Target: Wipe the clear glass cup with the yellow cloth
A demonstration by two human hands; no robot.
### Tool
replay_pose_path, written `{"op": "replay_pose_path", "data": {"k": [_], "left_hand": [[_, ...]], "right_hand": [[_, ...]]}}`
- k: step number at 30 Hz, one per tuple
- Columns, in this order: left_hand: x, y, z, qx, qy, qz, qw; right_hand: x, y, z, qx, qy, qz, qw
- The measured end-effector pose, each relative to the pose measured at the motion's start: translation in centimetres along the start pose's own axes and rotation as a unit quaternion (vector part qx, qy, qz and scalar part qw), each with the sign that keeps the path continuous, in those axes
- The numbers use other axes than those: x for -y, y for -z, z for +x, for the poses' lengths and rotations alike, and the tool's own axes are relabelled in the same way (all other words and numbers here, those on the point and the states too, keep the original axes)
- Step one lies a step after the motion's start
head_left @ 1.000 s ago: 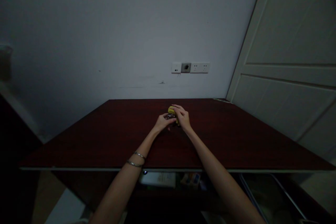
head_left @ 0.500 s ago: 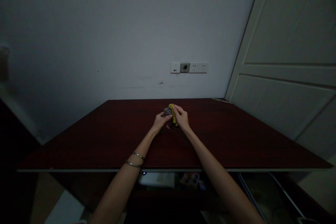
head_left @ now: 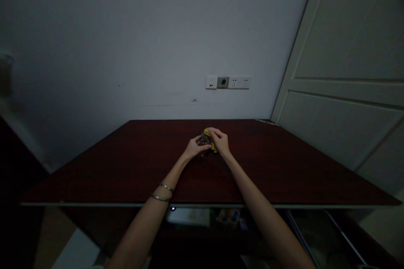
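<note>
Over the middle of the dark red desk (head_left: 120, 168), my two hands meet around one small item. My left hand (head_left: 192, 148) is closed on a small, shiny, see-through object (head_left: 205, 139) with glints on it; its exact kind is too dark and small to make out. In my right hand (head_left: 221, 141), fingers pinch a yellow cloth (head_left: 214, 148), pressed against the far right side of the shiny object. The fingers partly cover both things. Two metal bangles (head_left: 161, 197) circle my left forearm.
A pale wall with a row of sockets (head_left: 233, 82) rises behind the desk. On the right stands a white panelled door (head_left: 341, 71). Below the desktop, a shelf holds a white box (head_left: 191, 216) and a smaller coloured pack (head_left: 229, 216).
The shiny object and yellow cloth have shifted slightly right and nearer to me. My left thumb now reaches further across the object, and my right hand has moved slightly right.
</note>
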State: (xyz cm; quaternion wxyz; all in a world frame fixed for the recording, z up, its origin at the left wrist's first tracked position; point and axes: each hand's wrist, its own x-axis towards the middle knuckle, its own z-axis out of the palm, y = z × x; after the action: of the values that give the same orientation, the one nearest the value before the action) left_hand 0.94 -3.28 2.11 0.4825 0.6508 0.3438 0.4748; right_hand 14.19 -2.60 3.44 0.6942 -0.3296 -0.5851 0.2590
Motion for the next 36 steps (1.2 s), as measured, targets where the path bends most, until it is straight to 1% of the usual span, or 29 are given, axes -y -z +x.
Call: {"op": "replay_pose_path", "data": {"k": [2,3,5,8,10,11,13,16,18,20,22,24,26,28,32,34,36], "left_hand": [[0.2,0.0,0.1,0.005,-0.028,0.024,0.999],[0.3,0.0,0.2,-0.001,-0.048,0.032,0.998],[0.5,0.0,0.4,-0.021,-0.087,0.043,0.995],[0.6,0.0,0.6,-0.032,-0.115,0.029,0.992],[0.5,-0.1,0.5,-0.029,-0.119,0.012,0.992],[0.4,-0.1,0.5,-0.028,-0.120,0.008,0.992],[0.3,-0.2,0.4,-0.028,-0.121,0.016,0.992],[0.2,-0.4,0.2,-0.020,-0.130,0.047,0.990],[0.3,-0.3,0.2,-0.020,-0.129,0.065,0.989],[0.6,-0.3,0.3,-0.021,-0.122,0.075,0.989],[0.9,-0.2,0.5,-0.027,-0.119,0.072,0.990],[1.1,-0.1,0.7,-0.033,-0.124,0.055,0.990],[1.1,-0.1,0.8,-0.037,-0.127,0.039,0.990],[1.0,-0.2,0.7,-0.034,-0.122,0.030,0.992],[0.5,-0.5,0.5,-0.037,-0.117,0.021,0.992],[0.3,-0.6,0.4,-0.041,-0.106,0.012,0.993],[0.3,-0.6,0.4,-0.049,-0.081,-0.006,0.995]], "right_hand": [[-0.2,0.1,0.1,-0.012,-0.028,0.004,1.000],[-0.1,0.1,0.0,-0.010,-0.023,0.004,1.000],[0.5,0.0,-0.3,0.013,0.018,-0.008,1.000],[1.8,-0.1,-1.0,0.071,0.090,-0.049,0.992],[2.4,-0.2,-1.2,0.098,0.112,-0.071,0.986],[2.5,-0.2,-1.3,0.102,0.115,-0.076,0.985],[2.3,-0.1,-1.0,0.089,0.110,-0.077,0.987],[1.4,0.0,-0.4,0.057,0.082,-0.059,0.993],[0.9,0.1,-0.1,0.042,0.061,-0.049,0.996],[0.7,0.1,0.0,0.029,0.058,-0.050,0.997],[1.1,0.1,-0.3,0.039,0.079,-0.063,0.994],[1.6,0.0,-0.6,0.072,0.108,-0.077,0.989],[2.1,-0.1,-0.9,0.095,0.121,-0.087,0.984],[2.3,-0.2,-1.0,0.084,0.119,-0.092,0.985],[1.7,-0.3,-0.6,0.018,0.095,-0.079,0.992],[1.2,-0.2,-0.3,-0.007,0.070,-0.062,0.996],[0.6,-0.1,-0.1,-0.020,0.035,-0.041,0.998]]}}
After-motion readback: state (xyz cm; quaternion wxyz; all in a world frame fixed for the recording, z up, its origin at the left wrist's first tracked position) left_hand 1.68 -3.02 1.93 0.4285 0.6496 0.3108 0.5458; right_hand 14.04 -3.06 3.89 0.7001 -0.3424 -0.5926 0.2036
